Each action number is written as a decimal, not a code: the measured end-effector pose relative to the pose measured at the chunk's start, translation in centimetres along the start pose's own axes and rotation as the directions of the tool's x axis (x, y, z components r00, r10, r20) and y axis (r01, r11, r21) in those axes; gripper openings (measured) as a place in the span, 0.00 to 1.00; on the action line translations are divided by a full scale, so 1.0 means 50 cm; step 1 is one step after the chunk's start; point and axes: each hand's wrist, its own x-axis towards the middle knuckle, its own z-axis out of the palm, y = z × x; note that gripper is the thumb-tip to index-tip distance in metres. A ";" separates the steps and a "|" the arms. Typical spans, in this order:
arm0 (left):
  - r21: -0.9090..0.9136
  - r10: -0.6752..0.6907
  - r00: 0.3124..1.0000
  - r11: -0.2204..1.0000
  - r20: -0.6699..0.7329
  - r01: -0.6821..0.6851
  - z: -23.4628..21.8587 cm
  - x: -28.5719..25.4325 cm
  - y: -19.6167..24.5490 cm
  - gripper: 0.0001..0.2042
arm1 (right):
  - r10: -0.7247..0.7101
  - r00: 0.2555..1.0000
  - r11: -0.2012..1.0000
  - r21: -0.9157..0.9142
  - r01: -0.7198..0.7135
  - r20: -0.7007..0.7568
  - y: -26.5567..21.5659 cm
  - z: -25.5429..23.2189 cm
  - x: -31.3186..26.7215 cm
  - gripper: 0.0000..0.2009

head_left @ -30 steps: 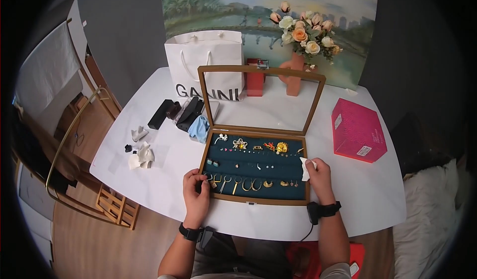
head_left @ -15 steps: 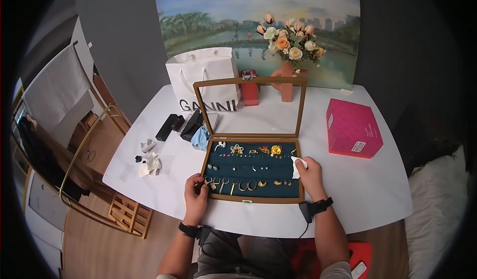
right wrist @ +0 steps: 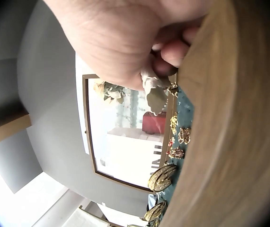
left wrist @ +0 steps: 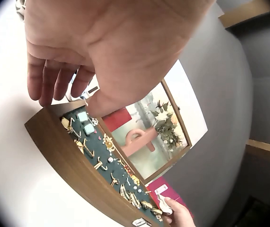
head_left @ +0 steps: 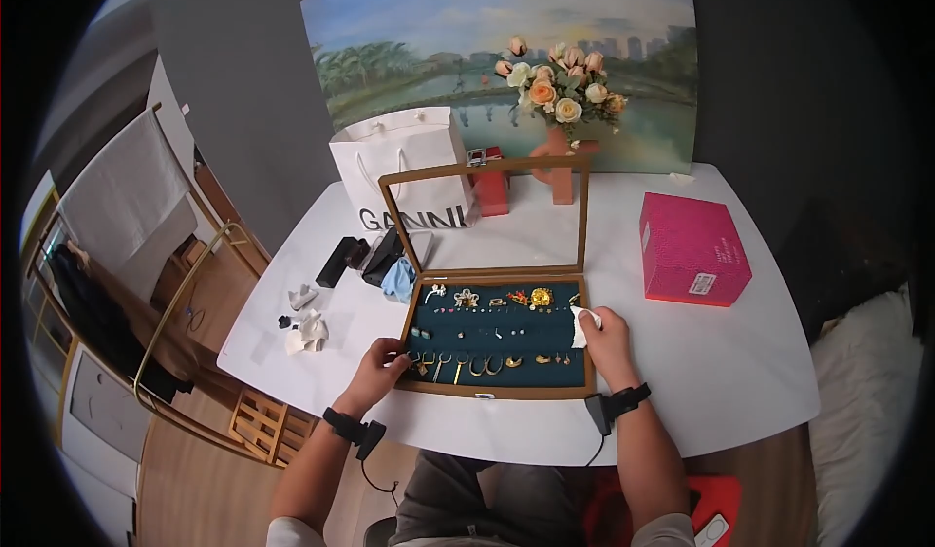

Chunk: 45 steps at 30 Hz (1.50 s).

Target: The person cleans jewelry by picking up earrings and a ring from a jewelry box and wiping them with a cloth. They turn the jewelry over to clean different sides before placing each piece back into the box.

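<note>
A brown wooden jewelry box (head_left: 492, 392) stands with its glass-panelled lid (head_left: 582, 218) raised. Earrings, brooches and other small jewelry lie in rows on its dark green lining (head_left: 448, 321). My left hand (head_left: 376, 372) is at the box's left side; in the left wrist view its thumb (left wrist: 104, 100) rests over the rim, with the fingers (left wrist: 36, 82) outside the wall. At the right side, my right hand (head_left: 611, 342) pinches a crumpled white cloth (head_left: 585, 327) between thumb and fingers, over the rim. Most of its other fingers are hidden in the head view.
A pink box (head_left: 695, 248) stands at the right of the white table. Behind the lid are a white paper bag (head_left: 401, 172), a red box (head_left: 492, 191) and a flower vase (head_left: 562, 182). Black cases (head_left: 338, 262), a blue cloth (head_left: 398, 281) and crumpled white pieces (head_left: 309, 333) lie left.
The head view has shifted, so the table sits lower in it. My left wrist and forearm have swung outward to the left. The right hand keeps the white cloth at the box's right edge.
</note>
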 end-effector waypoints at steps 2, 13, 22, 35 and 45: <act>-0.049 0.027 0.999 0.998 -0.028 -0.028 0.025 0.012 -0.011 0.21 | 0.001 1.000 1.000 0.000 -0.001 -0.001 -0.015 -0.002 -0.002 0.15; -0.355 0.078 0.988 0.927 -0.136 -0.122 0.078 0.039 -0.037 0.20 | -0.013 0.997 0.999 -0.048 0.010 -0.075 0.004 0.006 0.000 0.14; -0.411 0.121 0.992 0.906 0.024 -0.100 0.068 0.085 -0.036 0.24 | -0.017 0.991 0.999 -0.030 0.013 -0.134 0.027 -0.012 0.007 0.13; -0.318 0.207 0.977 0.931 0.056 -0.179 0.048 0.065 -0.013 0.27 | 0.040 0.992 0.998 0.049 -0.035 -0.118 0.037 -0.017 0.000 0.13; -0.359 0.192 0.978 0.921 0.077 -0.153 0.050 0.074 -0.010 0.26 | 0.072 0.992 0.996 0.062 -0.066 -0.103 0.006 -0.015 -0.003 0.13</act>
